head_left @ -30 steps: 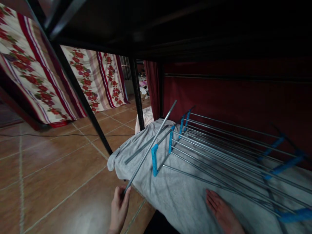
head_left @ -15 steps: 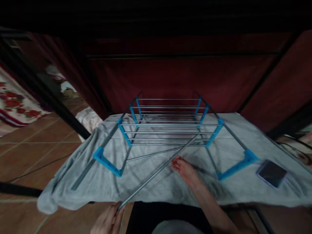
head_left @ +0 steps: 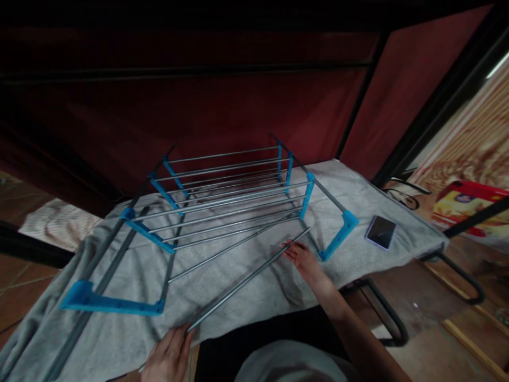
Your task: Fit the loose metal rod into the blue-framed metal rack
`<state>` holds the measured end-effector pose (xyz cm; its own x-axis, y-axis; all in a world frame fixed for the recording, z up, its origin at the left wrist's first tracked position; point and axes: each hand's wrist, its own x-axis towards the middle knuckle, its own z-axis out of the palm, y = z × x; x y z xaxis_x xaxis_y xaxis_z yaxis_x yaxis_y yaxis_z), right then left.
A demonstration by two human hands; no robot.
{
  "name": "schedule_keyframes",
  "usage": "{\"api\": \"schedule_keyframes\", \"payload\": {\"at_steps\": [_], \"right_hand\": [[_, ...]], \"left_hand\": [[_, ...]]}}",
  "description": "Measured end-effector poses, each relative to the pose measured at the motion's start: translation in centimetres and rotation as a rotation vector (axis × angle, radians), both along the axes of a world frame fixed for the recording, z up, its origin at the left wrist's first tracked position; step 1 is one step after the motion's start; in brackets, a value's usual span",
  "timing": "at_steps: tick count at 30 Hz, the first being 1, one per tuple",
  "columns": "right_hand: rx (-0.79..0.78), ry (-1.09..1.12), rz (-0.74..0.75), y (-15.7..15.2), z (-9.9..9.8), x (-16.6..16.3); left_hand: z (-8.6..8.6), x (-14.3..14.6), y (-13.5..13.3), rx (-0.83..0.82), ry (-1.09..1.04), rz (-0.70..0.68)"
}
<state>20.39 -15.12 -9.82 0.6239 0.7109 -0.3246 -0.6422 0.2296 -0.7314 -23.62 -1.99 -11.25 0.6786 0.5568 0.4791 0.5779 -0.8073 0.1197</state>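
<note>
Head camera view: we look down at a low surface draped in a grey towel-like cloth [head_left: 254,286], set in front of a dark red fabric wall [head_left: 207,106]. We cannot tell what lies under the cloth, so we call it the cloth-covered surface.

Our left hand [head_left: 169,356] sits at the near edge of the cloth, its fingers closed round the near end of a long thin grey metal rod [head_left: 246,280]. The rod runs diagonally from that near edge up and to the right across the cloth. Our right hand [head_left: 303,258] rests on the cloth beside the rod's far end, fingers stretched out loosely and touching the rod there; we cannot tell whether they grip it or only steady it.

Just beyond the rod lies a folding drying rack of grey metal bars with bright blue plastic joints [head_left: 222,196], spread flat over the middle of the cloth. One blue end piece [head_left: 107,303] lies toward the near left corner, another [head_left: 338,239] just right of the right hand.

A dark flat smartphone [head_left: 380,232] lies on the cloth near the right edge, well apart from the hands. Past that edge a black curved metal tube leg [head_left: 384,313] stands on the floor, and a red and yellow box [head_left: 465,207] shows at the far right.
</note>
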Motion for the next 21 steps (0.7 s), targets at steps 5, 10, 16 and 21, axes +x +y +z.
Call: {"api": "schedule_keyframes", "payload": {"at_steps": [5,10,16,21], "right_hand": [[-0.029,0.001,-0.075,-0.2,-0.9,1.0],[-0.030,0.003,-0.079,-0.4,-2.3,1.1],[-0.093,0.012,-0.130,-0.7,-3.9,2.4],[-0.150,-0.008,-0.150,-1.3,-4.3,4.2]], "left_hand": [[1.2,5.0,0.3,-0.078,0.059,0.039],[1.7,10.3,0.9,-0.163,0.141,0.016],[2.7,14.6,1.4,-0.252,0.205,0.056],[2.9,14.5,2.4,-0.304,0.091,0.266]]}}
